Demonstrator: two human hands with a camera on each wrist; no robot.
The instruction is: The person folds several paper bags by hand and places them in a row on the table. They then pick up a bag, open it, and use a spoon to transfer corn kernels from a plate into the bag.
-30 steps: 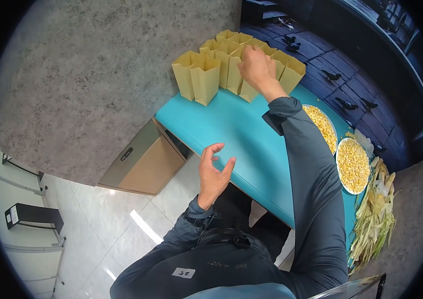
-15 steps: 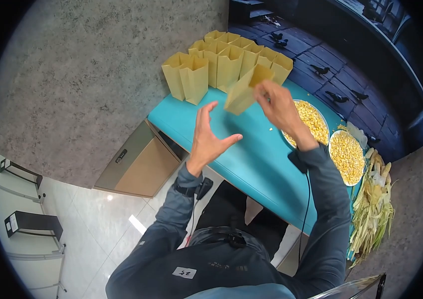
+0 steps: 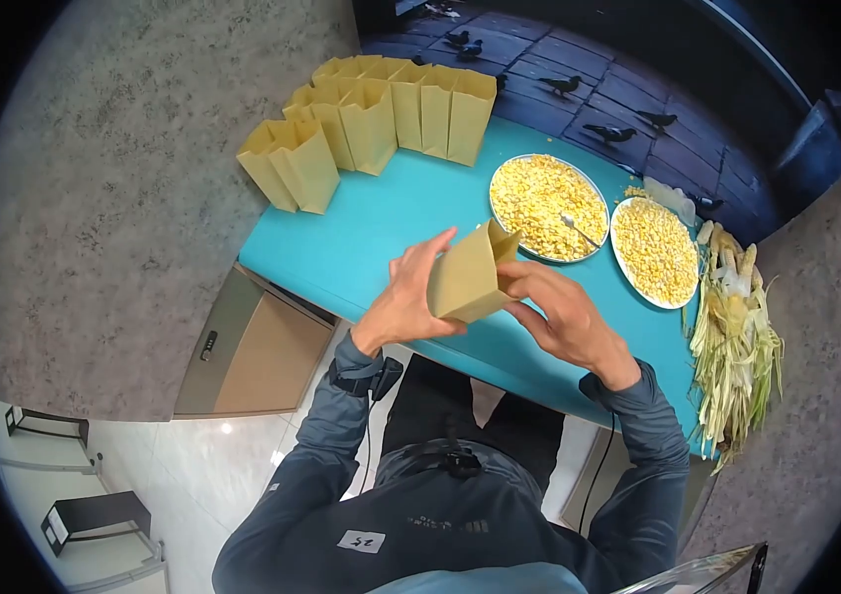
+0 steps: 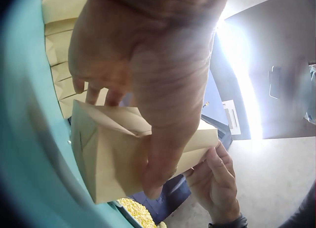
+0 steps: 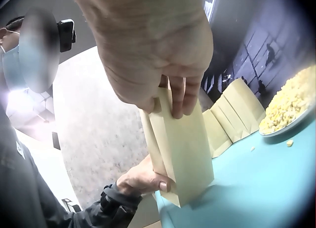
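A tan paper bag is tilted over the front of the teal table, its mouth toward the right. My left hand holds the bag near its base, with the thumb along one side and the fingers on the other. At the bag's rim my right hand pinches the paper between thumb and fingers, as the right wrist view shows. Just beyond the bag is a plate of yellow corn kernels with a metal spoon lying in it.
Several open paper bags stand upright at the back left. A second plate of kernels sits to the right, beside corn cobs and husks. A clear plastic bag lies behind it. A speckled wall panel rises at the left.
My right hand has drawn one bag out of the group and brought it toward me. The left hand, held apart from it before, now holds its lower part. The view has turned rightward.
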